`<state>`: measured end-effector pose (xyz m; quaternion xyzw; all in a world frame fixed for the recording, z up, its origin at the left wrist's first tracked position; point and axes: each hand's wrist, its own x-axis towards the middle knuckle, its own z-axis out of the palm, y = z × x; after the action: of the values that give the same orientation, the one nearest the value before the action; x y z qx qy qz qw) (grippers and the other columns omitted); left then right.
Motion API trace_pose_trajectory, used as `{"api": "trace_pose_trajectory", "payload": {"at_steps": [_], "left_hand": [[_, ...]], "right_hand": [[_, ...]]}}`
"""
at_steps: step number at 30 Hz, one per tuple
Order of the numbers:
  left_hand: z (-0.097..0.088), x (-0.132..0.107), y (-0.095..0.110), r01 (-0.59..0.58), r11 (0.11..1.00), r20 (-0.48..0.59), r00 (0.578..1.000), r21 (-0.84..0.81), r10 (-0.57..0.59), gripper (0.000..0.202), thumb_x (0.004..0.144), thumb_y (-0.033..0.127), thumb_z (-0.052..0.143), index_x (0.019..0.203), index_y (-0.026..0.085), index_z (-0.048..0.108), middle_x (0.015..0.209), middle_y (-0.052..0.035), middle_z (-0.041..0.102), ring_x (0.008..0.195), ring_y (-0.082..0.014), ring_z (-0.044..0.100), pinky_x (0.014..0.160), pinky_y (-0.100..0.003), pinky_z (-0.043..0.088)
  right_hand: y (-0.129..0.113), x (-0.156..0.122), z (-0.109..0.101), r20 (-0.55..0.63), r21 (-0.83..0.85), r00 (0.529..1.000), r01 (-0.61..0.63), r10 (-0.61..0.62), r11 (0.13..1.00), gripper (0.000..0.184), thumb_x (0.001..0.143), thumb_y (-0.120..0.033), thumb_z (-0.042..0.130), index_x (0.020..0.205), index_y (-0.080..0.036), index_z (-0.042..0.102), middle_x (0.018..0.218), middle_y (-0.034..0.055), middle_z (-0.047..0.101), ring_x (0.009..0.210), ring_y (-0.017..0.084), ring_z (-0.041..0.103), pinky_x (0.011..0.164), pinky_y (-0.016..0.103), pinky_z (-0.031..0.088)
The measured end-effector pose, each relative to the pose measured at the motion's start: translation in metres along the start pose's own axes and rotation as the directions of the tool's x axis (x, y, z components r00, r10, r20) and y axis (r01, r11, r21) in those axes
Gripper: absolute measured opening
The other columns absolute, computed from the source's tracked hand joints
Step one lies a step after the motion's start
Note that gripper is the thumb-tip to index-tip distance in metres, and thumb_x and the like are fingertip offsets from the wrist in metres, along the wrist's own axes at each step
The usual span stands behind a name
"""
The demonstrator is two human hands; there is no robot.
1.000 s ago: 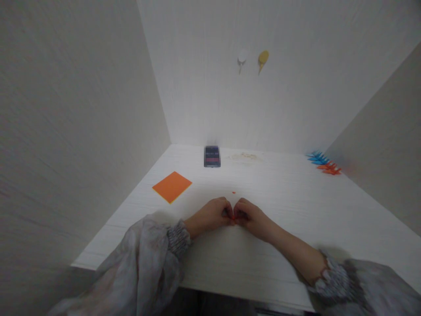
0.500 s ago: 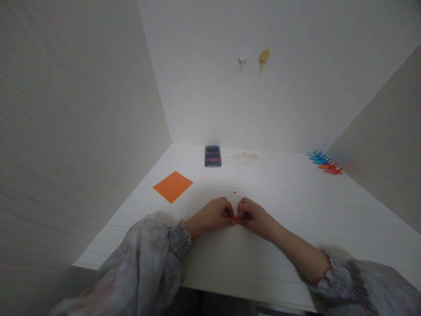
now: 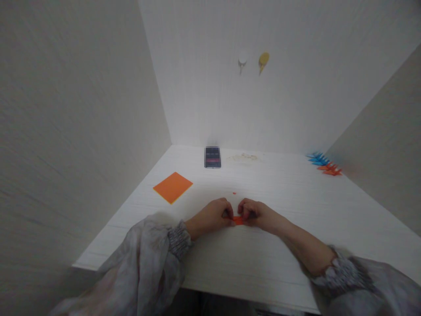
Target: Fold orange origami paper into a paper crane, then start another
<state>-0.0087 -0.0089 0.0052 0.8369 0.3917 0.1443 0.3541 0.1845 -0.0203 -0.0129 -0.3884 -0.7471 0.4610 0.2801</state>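
A small piece of folded orange paper (image 3: 238,220) lies between my hands, low over the white table. My left hand (image 3: 219,213) pinches its left end between thumb and fingers. At the other end, my right hand (image 3: 255,214) has its thumb and fingertips closed on the paper. Parts of the paper are hidden behind the fingers, so its full shape cannot be made out. Just beyond the hands sits a tiny orange scrap (image 3: 234,193).
Left of my hands lies a square stack of orange paper (image 3: 173,188). A phone (image 3: 212,157) rests near the back wall. Blue folded paper pieces (image 3: 318,159) and orange folded pieces (image 3: 330,169) line the right side. Two hooks, white (image 3: 242,61) and yellow (image 3: 263,59), are on the wall.
My right hand has shifted slightly to the right, and more of the orange paper shows between the hands. The left hand has stayed nearly in place.
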Motion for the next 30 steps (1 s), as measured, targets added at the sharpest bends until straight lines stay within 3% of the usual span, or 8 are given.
{"api": "trace_pose_trajectory", "payload": {"at_steps": [2, 5, 8, 11, 15, 30], "left_hand": [[0.001, 0.0, -0.001, -0.01, 1.0, -0.006, 1.0, 0.0, 0.01, 0.016, 0.063, 0.026, 0.065, 0.073, 0.015, 0.059, 0.076, -0.0001, 0.051, 0.065, -0.0106, 0.047, 0.06, -0.022, 0.037], [0.001, 0.0, 0.0, -0.013, 1.0, -0.014, 1.0, 0.004, 0.013, 0.021, 0.065, 0.033, 0.064, 0.073, 0.015, 0.059, 0.076, -0.0004, 0.051, 0.065, -0.011, 0.047, 0.06, -0.022, 0.037], [0.0, 0.0, 0.001, -0.012, 1.0, -0.007, 1.0, 0.005, 0.012, 0.027, 0.066, 0.041, 0.062, 0.073, 0.015, 0.059, 0.077, -0.0013, 0.052, 0.065, -0.0113, 0.047, 0.06, -0.023, 0.037], [-0.001, -0.001, 0.002, -0.014, 1.0, 0.004, 1.0, -0.008, 0.014, 0.023, 0.066, 0.036, 0.063, 0.073, 0.015, 0.06, 0.077, -0.0012, 0.052, 0.064, -0.0107, 0.047, 0.06, -0.022, 0.037], [0.0, -0.001, 0.001, -0.007, 1.0, 0.012, 1.0, -0.017, 0.007, 0.016, 0.064, 0.026, 0.065, 0.074, 0.015, 0.059, 0.077, 0.0, 0.051, 0.063, -0.0101, 0.046, 0.058, -0.021, 0.036], [-0.005, -0.002, -0.004, 0.038, 0.994, 0.061, 0.998, -0.099, -0.032, 0.021, 0.059, 0.02, 0.065, 0.076, 0.015, 0.053, 0.073, 0.0018, 0.047, 0.06, -0.0085, 0.042, 0.053, -0.02, 0.034]], "right_hand": [[-0.002, 0.0, 0.002, -0.005, -0.006, 1.0, -0.021, 0.021, 1.0, 0.015, 0.063, -0.017, 0.062, 0.056, -0.016, 0.048, 0.08, 0.0017, 0.051, 0.067, 0.011, 0.047, 0.058, 0.023, 0.037], [-0.008, 0.001, 0.012, -0.078, -0.151, 0.996, -0.063, 0.052, 0.987, 0.017, 0.068, -0.024, 0.062, 0.059, -0.017, 0.049, 0.074, 0.0004, 0.048, 0.063, 0.01, 0.043, 0.054, 0.022, 0.035], [-0.013, 0.002, 0.021, -0.128, -0.247, 0.991, -0.077, 0.046, 0.966, 0.017, 0.067, -0.021, 0.064, 0.06, -0.016, 0.049, 0.073, -0.0002, 0.045, 0.061, 0.01, 0.041, 0.052, 0.021, 0.034], [-0.015, 0.003, 0.024, -0.143, -0.275, 0.987, -0.105, 0.067, 0.956, 0.016, 0.064, -0.014, 0.065, 0.06, -0.016, 0.049, 0.071, -0.0009, 0.044, 0.06, 0.009, 0.04, 0.052, 0.021, 0.034], [-0.014, 0.003, 0.022, -0.145, -0.28, 0.984, -0.138, 0.1, 0.95, 0.016, 0.06, -0.005, 0.062, 0.06, -0.016, 0.05, 0.072, -0.0012, 0.044, 0.06, 0.009, 0.042, 0.052, 0.021, 0.034], [-0.01, -0.003, 0.005, -0.063, -0.152, 0.989, -0.14, 0.132, 0.978, 0.022, 0.054, 0.001, 0.05, 0.069, -0.017, 0.049, 0.071, -0.0025, 0.05, 0.064, 0.011, 0.045, 0.057, 0.022, 0.036]]}}
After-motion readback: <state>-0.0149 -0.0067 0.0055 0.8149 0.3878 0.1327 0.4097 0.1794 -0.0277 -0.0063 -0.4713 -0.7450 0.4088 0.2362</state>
